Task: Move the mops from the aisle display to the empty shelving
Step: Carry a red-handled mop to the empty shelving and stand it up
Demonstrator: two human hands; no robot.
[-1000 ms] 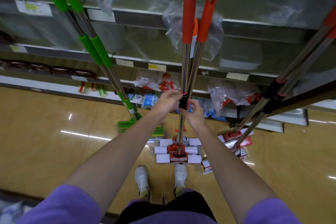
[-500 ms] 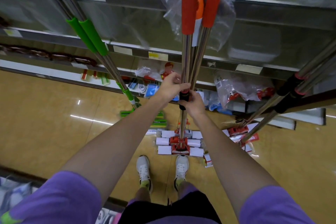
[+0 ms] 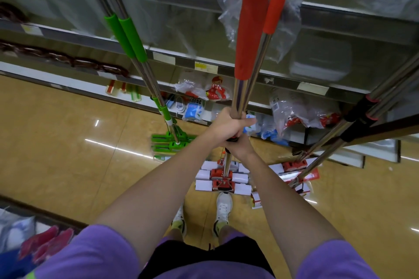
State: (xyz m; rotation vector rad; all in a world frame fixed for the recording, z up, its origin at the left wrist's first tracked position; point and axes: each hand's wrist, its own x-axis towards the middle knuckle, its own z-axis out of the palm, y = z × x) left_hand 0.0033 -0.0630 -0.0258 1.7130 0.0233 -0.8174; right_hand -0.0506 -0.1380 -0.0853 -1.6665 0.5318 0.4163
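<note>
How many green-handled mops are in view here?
2. Both green-handled mops lean side by side against the shelving, left of the orange bundle; their heads rest on the floor. Others may be hidden.

Red-handled mops (image 3: 248, 36) stand upright at 12 o'clock, heads on the floor; 2 green-handled mops (image 3: 127, 36) lean at 10 o'clock, black-gripped mops (image 3: 362, 115) at 3 o'clock.

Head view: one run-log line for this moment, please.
phase: gripping | left hand: grips red mop poles | right hand: grips same poles lower | red mop heads: at floor | green mops: lean on shelving
</note>
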